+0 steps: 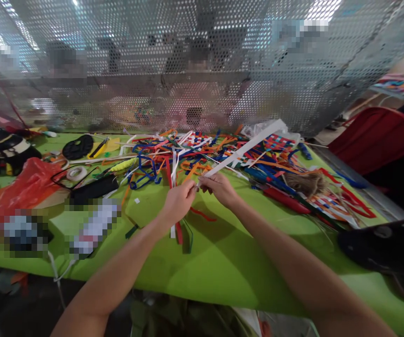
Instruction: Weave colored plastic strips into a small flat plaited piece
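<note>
A long flat white strip (246,147) slants up and to the right from my right hand (221,189), whose fingers are closed on it. Close beside it, my left hand (179,202) is closed too, thumb and finger pinching the strip's lower end where the two hands almost meet. Red (168,171) and white strips (174,164) run behind my left hand, and strip ends show below it; whether that hand grips them as well is hidden. Behind both hands lies a tangled heap of coloured strips (152,154) in blue, orange, red and white.
On the green tabletop (216,262) at left are a red plastic bag (29,180), a tape roll (77,173), a black case (94,189) and a yellow cutter (99,147). A twine bundle (305,182) lies right. A perforated metal screen (145,89) stands behind; a red chair (377,140) is at right.
</note>
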A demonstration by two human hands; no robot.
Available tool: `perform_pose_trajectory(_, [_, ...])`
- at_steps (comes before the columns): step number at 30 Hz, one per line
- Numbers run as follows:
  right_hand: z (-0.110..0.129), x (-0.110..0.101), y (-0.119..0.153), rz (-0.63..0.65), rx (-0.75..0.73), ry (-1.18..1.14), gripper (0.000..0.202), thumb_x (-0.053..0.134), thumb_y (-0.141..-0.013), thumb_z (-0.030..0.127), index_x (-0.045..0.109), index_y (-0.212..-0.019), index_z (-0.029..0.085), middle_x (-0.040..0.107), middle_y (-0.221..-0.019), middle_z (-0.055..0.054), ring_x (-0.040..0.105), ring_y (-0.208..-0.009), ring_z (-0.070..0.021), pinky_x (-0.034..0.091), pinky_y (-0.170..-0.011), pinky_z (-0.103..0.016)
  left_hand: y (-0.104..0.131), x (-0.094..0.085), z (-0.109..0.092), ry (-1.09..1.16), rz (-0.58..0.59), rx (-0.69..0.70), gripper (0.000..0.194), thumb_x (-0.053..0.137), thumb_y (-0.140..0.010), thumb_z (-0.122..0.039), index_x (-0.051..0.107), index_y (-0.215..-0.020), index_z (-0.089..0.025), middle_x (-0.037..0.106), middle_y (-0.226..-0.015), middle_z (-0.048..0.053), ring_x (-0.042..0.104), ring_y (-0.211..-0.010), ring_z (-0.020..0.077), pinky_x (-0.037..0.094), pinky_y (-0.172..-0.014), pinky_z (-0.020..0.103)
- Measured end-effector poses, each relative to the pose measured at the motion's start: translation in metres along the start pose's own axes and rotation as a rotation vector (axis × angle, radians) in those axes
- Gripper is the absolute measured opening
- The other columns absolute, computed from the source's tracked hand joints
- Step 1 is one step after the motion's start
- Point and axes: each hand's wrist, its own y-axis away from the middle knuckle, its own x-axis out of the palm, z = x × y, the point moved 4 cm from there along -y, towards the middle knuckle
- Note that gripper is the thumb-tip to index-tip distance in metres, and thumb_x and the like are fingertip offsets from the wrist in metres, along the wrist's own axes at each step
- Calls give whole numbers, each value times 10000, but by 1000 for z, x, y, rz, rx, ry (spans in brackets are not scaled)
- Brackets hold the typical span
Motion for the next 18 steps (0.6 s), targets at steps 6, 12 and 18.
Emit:
perform_pose_trajectory(6, [1,-29,-4,-277,-30,-166,431,700,-742,607,622,-629,198,585,-564,-3,455,-488,-98,362,-474,-249,2,2,0,118,134,-52,163,480,-938,-257,547,-799,-208,476,-618,-53,436,-563,119,278,-563,237])
perform_pose_trajectory(12, [9,-39,-2,-285,-10,-319,415,697,-755,617,615,-691,215,645,-629,-24,431,-478,-101,325,-442,-248,3,13,11,292,403,-99,257,501,-949,-384,635,-835,-197,652,-673,-11,612,-652,156,446,-675,261])
perform_pose_trajectory(18, [19,3,12,49,68,-167,383,602,-853,538,623,-690,192,603,-517,-8,380,-421,-90,250,-419,-243,-8,-11,16,492,41,-59,325,528,-956,-486,659,-1028,-198,689,-959,39,627,-918,181,474,-826,270])
